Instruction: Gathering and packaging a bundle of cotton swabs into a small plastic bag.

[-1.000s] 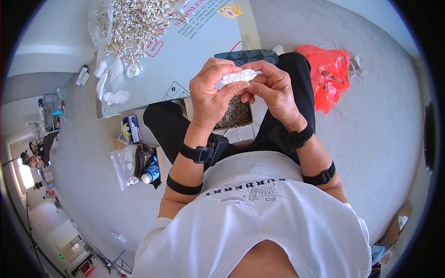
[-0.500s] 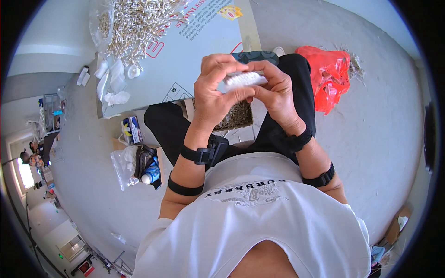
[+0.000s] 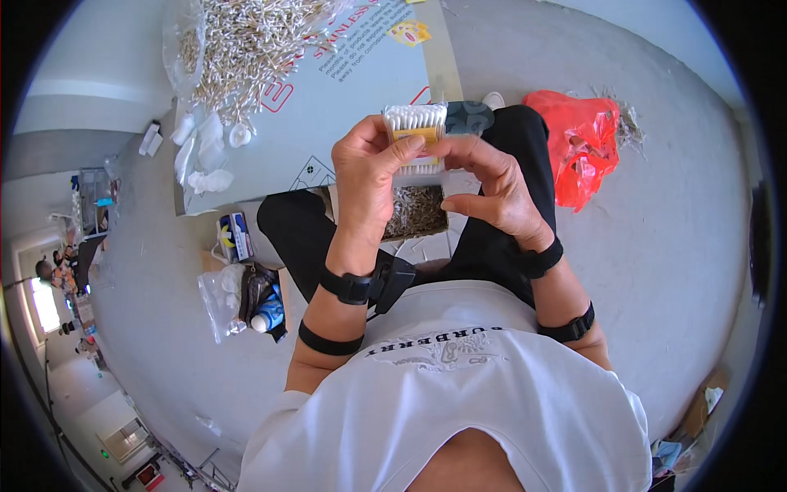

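Observation:
A clear pack of white-tipped cotton swabs (image 3: 416, 120) with a yellow label stands upright above the near edge of the table. My left hand (image 3: 366, 168) grips it from the left, thumb across the front over the label. On its other side my right hand (image 3: 494, 182) has the forefinger touching the pack, while the thumb is stretched well away from it. A large loose pile of cotton swabs (image 3: 246, 61) lies at the table's far left, partly in a clear plastic bag (image 3: 184, 53).
Crumpled white scraps (image 3: 210, 148) lie on the grey-blue table (image 3: 299, 135). Between my legs is a carton (image 3: 416, 211) of small sticks. A red plastic bag (image 3: 574, 148) lies on the floor at right. At left, a box (image 3: 270, 312) holds a blue-and-white bottle and other items.
The pack has turned from lying flat between both hands to upright, its swab tips and label showing. My right thumb has come off it and spread apart.

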A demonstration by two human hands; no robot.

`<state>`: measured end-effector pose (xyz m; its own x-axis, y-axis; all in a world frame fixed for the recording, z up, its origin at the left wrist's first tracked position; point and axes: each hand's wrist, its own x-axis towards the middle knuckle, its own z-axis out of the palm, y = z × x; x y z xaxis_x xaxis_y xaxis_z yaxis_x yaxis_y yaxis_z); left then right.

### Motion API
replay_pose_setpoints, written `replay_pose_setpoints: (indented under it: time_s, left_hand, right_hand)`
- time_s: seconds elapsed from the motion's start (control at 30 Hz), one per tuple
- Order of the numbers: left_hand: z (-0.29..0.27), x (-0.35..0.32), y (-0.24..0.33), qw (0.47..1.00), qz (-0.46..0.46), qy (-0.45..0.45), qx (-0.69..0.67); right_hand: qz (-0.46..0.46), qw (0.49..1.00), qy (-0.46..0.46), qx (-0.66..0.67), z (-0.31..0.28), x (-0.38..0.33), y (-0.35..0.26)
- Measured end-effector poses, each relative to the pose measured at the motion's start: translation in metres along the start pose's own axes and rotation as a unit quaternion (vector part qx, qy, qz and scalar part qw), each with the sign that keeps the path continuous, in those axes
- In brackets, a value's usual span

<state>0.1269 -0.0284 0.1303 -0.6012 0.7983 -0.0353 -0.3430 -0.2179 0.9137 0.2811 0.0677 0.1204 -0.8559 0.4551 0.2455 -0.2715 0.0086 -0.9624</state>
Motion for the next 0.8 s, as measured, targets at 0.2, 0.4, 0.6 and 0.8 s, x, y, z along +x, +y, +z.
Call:
replay_pose_setpoints:
  time_s: [0.2,0.4,0.6,0.8]
  left_hand:
    - [0.010,-0.009,0.008,0.981,0.141,-0.050,0.126]
    - [0.015,-0.010,0.017,0.838,0.374,-0.120,0.379]
    - [0.034,-0.021,0.028,0.789,0.401,-0.071,0.460]
    - [0.032,-0.018,0.025,0.760,0.434,-0.117,0.469]
  right_hand:
    - [0.040,0.984,0.125,0.117,0.011,0.001,0.006]
    - [-0.124,0.968,0.182,-0.117,0.010,0.008,-0.005]
    - [-0.183,0.937,0.211,-0.207,0.008,0.005,-0.014]
    - [-0.171,0.944,0.189,-0.209,0.004,0.005,-0.009]
